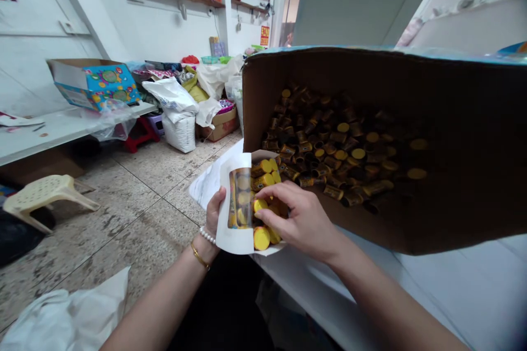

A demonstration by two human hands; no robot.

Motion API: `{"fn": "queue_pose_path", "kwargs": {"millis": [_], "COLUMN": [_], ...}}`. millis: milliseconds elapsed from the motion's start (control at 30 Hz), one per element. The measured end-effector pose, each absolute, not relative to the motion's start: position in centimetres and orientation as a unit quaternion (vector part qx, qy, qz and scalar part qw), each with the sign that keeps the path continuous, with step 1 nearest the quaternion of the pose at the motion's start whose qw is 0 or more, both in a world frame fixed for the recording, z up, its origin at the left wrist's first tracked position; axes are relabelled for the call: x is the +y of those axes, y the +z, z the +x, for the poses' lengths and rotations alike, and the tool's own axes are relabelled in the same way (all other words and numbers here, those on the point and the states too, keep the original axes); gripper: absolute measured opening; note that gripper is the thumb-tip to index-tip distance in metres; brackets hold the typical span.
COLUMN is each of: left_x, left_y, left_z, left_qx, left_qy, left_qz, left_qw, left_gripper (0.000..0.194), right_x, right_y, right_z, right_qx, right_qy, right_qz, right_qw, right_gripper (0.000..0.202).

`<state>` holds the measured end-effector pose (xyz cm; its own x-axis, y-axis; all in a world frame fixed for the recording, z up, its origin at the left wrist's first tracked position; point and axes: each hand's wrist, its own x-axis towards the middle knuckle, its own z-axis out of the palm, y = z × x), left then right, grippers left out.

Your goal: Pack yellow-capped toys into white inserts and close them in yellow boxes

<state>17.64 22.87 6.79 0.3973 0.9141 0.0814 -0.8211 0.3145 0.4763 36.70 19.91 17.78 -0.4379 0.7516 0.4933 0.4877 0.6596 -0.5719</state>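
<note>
Cardboard carton (465, 175) flanks white box (235, 239); sack (180, 130), stool (41, 191) stand left.

A white, flat-topped table (473, 279) carries a large, open-sided brown cardboard box (465, 186) and extends in front of it.

Bright overall — carton (473, 131) dim inside

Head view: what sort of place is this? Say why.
Likely a small workshop: a large cardboard box of little yellow cylinders, a bulging white sack on the floor and a white table.
</note>
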Motion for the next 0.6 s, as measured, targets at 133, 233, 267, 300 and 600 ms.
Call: {"fn": "queue_pose_path", "kwargs": {"millis": [133,233,267,300,600], "left_x": [22.8,22.6,22.6,22.6,21.7], "left_y": [6.5,6.8,6.9,7.0,7.5], "left_z": [17.5,17.5,17.6,17.6,17.3], "left_qx": [0.104,0.102,0.101,0.100,0.072], "left_qy": [0.526,0.523,0.521,0.518,0.488], "left_qz": [0.229,0.231,0.232,0.233,0.266], "left_qw": [0.812,0.814,0.815,0.817,0.828], "left_gripper": [0.045,0.045,0.046,0.046,0.052], "right_x": [20.1,19.9,19.7,19.6,19.3], "right_y": [17.6,18.0,18.1,18.2,17.8], "right_z": [36.8,37.0,37.0,36.9,36.3], "right_qx": [-0.818,-0.859,-0.868,-0.875,-0.854], "right_qy": [0.189,0.162,0.151,0.141,0.156], "right_qz": [-0.385,-0.362,-0.357,-0.355,-0.370], "right_qw": [0.383,0.325,0.310,0.298,0.329], "right_gripper": [0.017,0.019,0.018,0.019,0.019]}}
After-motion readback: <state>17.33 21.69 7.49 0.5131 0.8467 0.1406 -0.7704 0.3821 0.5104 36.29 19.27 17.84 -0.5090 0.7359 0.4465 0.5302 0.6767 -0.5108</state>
